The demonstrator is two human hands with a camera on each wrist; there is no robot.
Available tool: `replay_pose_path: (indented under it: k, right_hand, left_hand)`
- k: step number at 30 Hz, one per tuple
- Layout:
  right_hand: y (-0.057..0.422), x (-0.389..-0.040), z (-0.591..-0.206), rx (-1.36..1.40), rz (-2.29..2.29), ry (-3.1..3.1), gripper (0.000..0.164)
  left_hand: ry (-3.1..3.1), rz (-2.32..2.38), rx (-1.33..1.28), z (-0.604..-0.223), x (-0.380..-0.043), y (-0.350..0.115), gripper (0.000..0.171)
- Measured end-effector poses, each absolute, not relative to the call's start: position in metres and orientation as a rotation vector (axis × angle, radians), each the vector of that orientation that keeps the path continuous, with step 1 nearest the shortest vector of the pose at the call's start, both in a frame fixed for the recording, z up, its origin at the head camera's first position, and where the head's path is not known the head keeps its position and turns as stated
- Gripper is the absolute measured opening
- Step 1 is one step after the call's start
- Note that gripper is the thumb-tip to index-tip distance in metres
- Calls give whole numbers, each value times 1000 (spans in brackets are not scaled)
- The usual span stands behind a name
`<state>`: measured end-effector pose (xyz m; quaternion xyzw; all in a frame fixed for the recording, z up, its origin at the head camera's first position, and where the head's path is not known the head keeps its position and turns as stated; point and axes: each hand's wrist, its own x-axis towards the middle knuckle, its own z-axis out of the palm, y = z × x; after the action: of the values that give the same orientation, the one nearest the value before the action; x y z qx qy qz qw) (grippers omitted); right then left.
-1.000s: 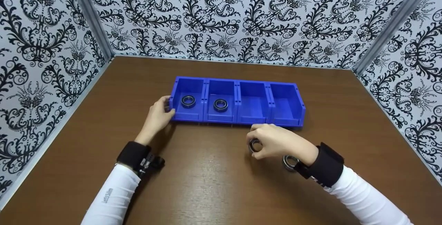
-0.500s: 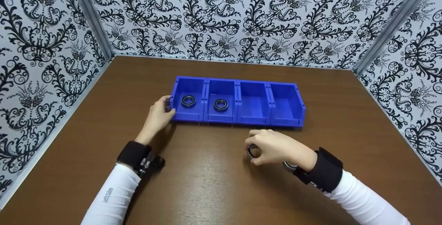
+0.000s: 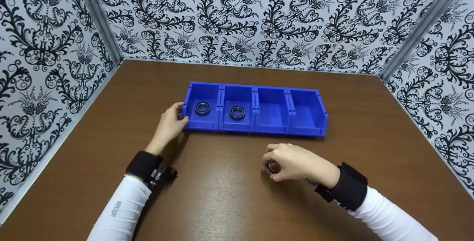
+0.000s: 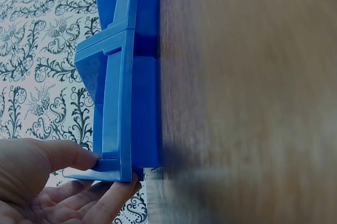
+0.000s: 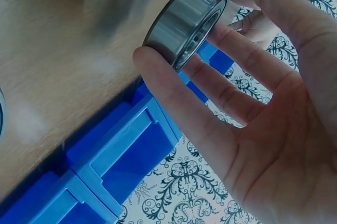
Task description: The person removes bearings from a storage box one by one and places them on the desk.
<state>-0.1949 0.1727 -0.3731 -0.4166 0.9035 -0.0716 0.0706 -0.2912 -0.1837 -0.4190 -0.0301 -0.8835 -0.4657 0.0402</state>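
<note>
A row of joined blue storage bins [image 3: 237, 126] stands on the table. My left hand [image 3: 166, 125] grips its left end wall; the left wrist view shows the thumb [image 4: 76, 155] on the inner side and the fingers outside. One ball bearing [image 3: 202, 109] lies in the leftmost bin, another bearing [image 3: 237, 113] in the bin beside it. In front of the bins, my right hand [image 3: 298, 162] pinches a steel ball bearing [image 5: 184, 23] by its outer rim between thumb and fingertips. Partly hidden under the right wrist, a further bearing [image 3: 312, 181] lies on the table.
The brown wooden table [image 3: 222, 196] reaches back to patterned walls [image 3: 237, 19] on three sides. Black straps [image 3: 350, 187] with small cameras sit on both wrists.
My right hand has drawn slightly back from the bins toward me, bearing in grip. The bearing under the wrist is more covered now. My left hand keeps its place.
</note>
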Motion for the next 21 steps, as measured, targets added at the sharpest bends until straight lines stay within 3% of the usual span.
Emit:
replay_pose_path:
  k: [21]
  right_hand:
    - [175, -192, -388, -1279, -225, 2723, 25]
  left_hand:
    - [-2693, -1433, -122, -420, -291, -185, 51]
